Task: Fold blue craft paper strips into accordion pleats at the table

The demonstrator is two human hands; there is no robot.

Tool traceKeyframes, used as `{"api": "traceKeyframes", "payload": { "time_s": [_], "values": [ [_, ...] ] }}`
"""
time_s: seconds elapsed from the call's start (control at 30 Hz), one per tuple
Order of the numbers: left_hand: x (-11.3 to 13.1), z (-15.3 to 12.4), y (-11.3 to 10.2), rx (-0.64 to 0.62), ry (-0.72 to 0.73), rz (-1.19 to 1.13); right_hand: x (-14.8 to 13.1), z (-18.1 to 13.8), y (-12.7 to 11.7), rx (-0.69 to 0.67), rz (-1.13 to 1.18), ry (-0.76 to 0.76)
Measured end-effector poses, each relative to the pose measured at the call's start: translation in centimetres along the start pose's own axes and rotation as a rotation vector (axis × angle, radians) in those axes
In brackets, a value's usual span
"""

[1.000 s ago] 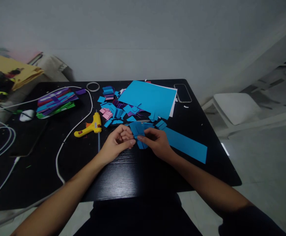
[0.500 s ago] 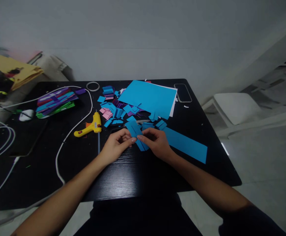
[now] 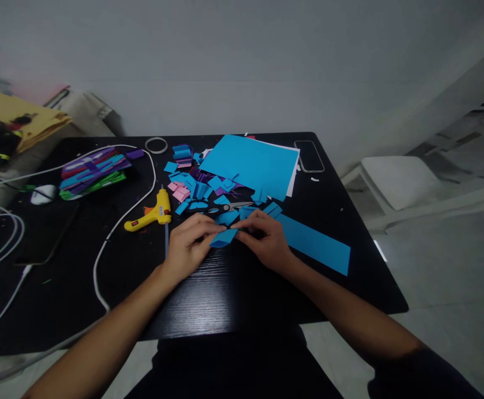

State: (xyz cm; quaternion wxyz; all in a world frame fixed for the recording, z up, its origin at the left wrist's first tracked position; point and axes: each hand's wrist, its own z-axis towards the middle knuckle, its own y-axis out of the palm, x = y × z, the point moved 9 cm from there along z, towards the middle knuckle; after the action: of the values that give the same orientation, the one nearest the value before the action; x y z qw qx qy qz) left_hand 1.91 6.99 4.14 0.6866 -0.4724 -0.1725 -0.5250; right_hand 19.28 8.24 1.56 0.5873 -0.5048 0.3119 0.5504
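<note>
Between my two hands is a small piece of blue paper [image 3: 224,238], bent over into a fold. My left hand [image 3: 190,241] pinches its left side with thumb and fingers. On the other side, my right hand [image 3: 263,238] grips the right end between thumb and forefinger. Just beyond the fingers lie scissors [image 3: 227,208] with dark handles, partly among cut blue paper pieces [image 3: 200,188]. A long blue paper strip [image 3: 317,244] rests on the table to the right of my right hand.
A yellow glue gun [image 3: 153,213] lies left of my hands, with a white cable [image 3: 132,208] curving past it. Behind are a large blue sheet [image 3: 250,163], pink paper pieces [image 3: 179,191], a tape roll [image 3: 156,145] and a phone [image 3: 309,157]. Bundled coloured paper [image 3: 94,172] sits at left.
The blue paper piece was held up with its creased face showing; now it is folded over and lower between my fingers. More of the scissors shows behind it.
</note>
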Motion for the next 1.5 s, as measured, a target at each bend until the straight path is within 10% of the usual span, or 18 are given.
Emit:
{"api": "traceKeyframes", "payload": {
  "time_s": [0.4,0.73,1.5],
  "values": [
    [0.7,-0.6,0.4,-0.043,0.114,0.181,2.0,-0.3,1.6,-0.099,0.345,0.263],
    [-3.6,-1.0,2.7,-0.077,-0.447,-0.304,2.1,-0.6,1.2,0.001,0.264,0.248],
    [-3.8,-1.5,3.2,-0.187,-0.414,-0.107,3.9,-0.6,1.7,0.002,0.411,0.371]
  ]
}}
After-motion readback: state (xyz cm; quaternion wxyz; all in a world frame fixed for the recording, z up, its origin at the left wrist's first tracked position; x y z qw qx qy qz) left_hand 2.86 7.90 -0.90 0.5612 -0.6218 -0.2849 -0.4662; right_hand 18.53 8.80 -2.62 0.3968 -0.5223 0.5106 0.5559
